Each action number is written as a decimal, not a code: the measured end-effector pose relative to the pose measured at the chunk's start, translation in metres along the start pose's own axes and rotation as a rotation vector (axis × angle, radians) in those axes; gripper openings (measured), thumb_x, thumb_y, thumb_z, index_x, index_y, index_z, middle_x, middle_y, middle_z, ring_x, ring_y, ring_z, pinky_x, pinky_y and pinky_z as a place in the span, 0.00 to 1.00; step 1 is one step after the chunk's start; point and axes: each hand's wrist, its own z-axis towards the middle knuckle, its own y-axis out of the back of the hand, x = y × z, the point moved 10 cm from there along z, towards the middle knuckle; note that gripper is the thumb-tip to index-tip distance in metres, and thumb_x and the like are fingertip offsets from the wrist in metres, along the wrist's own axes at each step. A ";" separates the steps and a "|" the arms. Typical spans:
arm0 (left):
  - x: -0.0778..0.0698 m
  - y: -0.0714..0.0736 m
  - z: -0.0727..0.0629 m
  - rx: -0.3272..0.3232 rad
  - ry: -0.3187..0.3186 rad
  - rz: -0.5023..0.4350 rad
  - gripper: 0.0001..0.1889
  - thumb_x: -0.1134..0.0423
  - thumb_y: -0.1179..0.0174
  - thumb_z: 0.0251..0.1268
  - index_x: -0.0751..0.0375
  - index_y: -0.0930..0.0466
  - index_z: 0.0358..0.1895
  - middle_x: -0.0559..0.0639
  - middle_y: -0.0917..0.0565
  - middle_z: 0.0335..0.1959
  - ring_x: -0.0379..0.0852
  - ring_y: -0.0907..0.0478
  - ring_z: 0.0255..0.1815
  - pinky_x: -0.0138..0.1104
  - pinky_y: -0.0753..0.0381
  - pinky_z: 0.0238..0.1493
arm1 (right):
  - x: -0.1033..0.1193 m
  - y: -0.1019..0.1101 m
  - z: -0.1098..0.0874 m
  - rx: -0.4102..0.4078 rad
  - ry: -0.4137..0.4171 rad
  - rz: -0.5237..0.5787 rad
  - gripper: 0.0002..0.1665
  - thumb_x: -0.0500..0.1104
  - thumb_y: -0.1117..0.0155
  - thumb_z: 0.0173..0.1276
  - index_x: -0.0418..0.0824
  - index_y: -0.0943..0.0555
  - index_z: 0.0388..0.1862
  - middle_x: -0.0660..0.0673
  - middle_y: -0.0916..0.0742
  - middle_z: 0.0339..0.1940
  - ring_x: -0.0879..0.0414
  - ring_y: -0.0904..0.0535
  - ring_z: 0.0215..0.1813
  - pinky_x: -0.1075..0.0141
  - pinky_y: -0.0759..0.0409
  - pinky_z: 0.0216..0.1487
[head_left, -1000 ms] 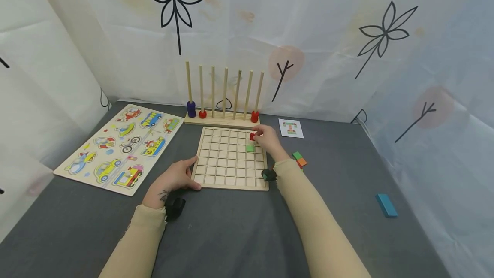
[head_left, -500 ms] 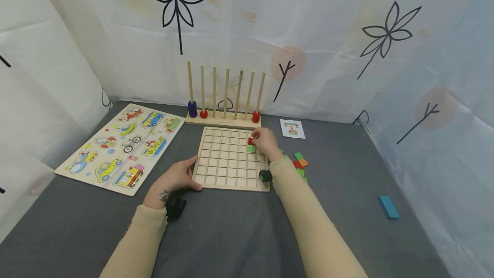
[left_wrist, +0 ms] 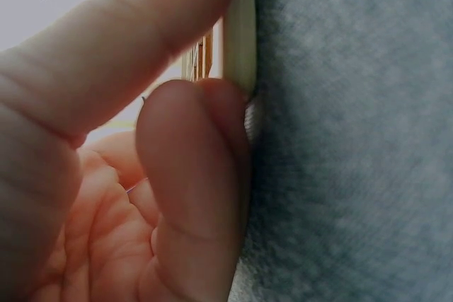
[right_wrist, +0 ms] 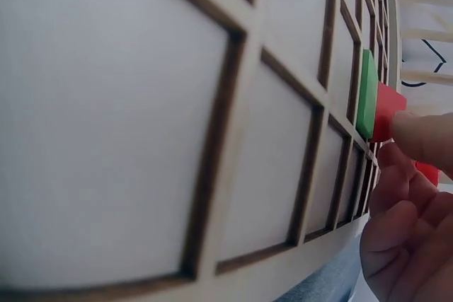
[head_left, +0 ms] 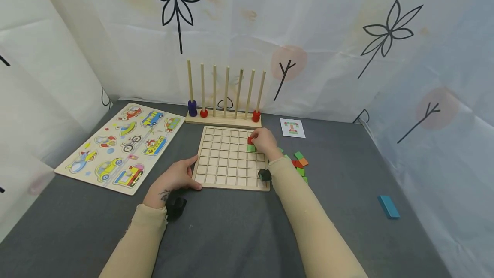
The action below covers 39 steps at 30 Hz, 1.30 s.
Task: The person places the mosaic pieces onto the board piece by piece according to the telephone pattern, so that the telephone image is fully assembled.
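Note:
A wooden grid board (head_left: 220, 158) with square cells lies on the grey table. My left hand (head_left: 175, 182) grips its near left corner, thumb at the front edge and fingers along the left side; the left wrist view shows the fingers curled close to the board's edge (left_wrist: 241, 33). In my right hand (head_left: 266, 143), thumb and fingertips pinch a red square tile (right_wrist: 386, 109) over the far right part of the board. Right beside that, a green square tile (right_wrist: 367, 97) sits in a cell. The hand partly hides the red tile in the head view.
Several green, red and orange tiles (head_left: 303, 161) lie right of the board, partly behind the right sleeve. Behind stand a peg rack (head_left: 224, 119) and a pattern card (head_left: 286, 132). A vehicle puzzle board (head_left: 115, 149) lies left, a blue block (head_left: 388, 207) far right.
My right hand has moved slightly towards me with the red tile, bringing it down to the cell just beyond the green tile. The left hand has stayed at the board's corner.

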 end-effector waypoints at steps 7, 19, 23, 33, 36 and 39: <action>-0.001 -0.001 0.000 0.002 -0.004 -0.002 0.55 0.62 0.24 0.36 0.63 0.49 0.72 0.51 0.30 0.20 0.44 0.35 0.20 0.33 0.36 0.22 | -0.002 -0.005 -0.004 0.077 -0.016 -0.016 0.20 0.36 0.54 0.67 0.42 0.20 0.53 0.44 0.20 0.57 0.48 0.26 0.56 0.56 0.26 0.49; -0.003 0.000 -0.002 -0.003 -0.012 0.003 0.55 0.61 0.24 0.36 0.63 0.49 0.72 0.52 0.30 0.21 0.44 0.35 0.20 0.34 0.36 0.23 | -0.022 0.035 -0.018 -0.012 0.006 0.474 0.24 0.42 0.45 0.67 0.40 0.28 0.62 0.41 0.22 0.42 0.44 0.27 0.39 0.62 0.30 0.31; -0.002 0.001 -0.002 0.004 -0.011 0.001 0.55 0.61 0.24 0.37 0.62 0.49 0.72 0.52 0.30 0.21 0.44 0.34 0.20 0.34 0.35 0.23 | -0.046 0.048 -0.035 0.004 -0.038 0.592 0.26 0.42 0.44 0.67 0.41 0.30 0.64 0.47 0.23 0.39 0.44 0.27 0.38 0.59 0.30 0.31; -0.004 0.002 -0.004 0.014 -0.040 -0.003 0.55 0.60 0.25 0.38 0.64 0.50 0.72 0.52 0.29 0.21 0.44 0.34 0.19 0.35 0.34 0.23 | -0.117 0.065 -0.102 0.019 -0.129 0.546 0.28 0.41 0.42 0.65 0.35 0.31 0.63 0.49 0.22 0.33 0.55 0.29 0.28 0.64 0.30 0.29; -0.005 0.002 -0.004 0.014 -0.044 0.001 0.55 0.60 0.25 0.38 0.64 0.50 0.72 0.52 0.29 0.21 0.44 0.34 0.19 0.35 0.35 0.23 | -0.133 0.068 -0.122 0.029 -0.140 0.541 0.27 0.39 0.42 0.64 0.32 0.31 0.62 0.53 0.22 0.28 0.60 0.32 0.25 0.65 0.32 0.26; -0.005 0.001 -0.003 0.010 -0.041 0.004 0.55 0.60 0.25 0.38 0.64 0.50 0.72 0.52 0.30 0.21 0.44 0.35 0.20 0.35 0.36 0.23 | -0.142 0.068 -0.141 0.047 -0.132 0.540 0.27 0.37 0.40 0.63 0.30 0.31 0.60 0.53 0.22 0.27 0.61 0.32 0.23 0.66 0.33 0.25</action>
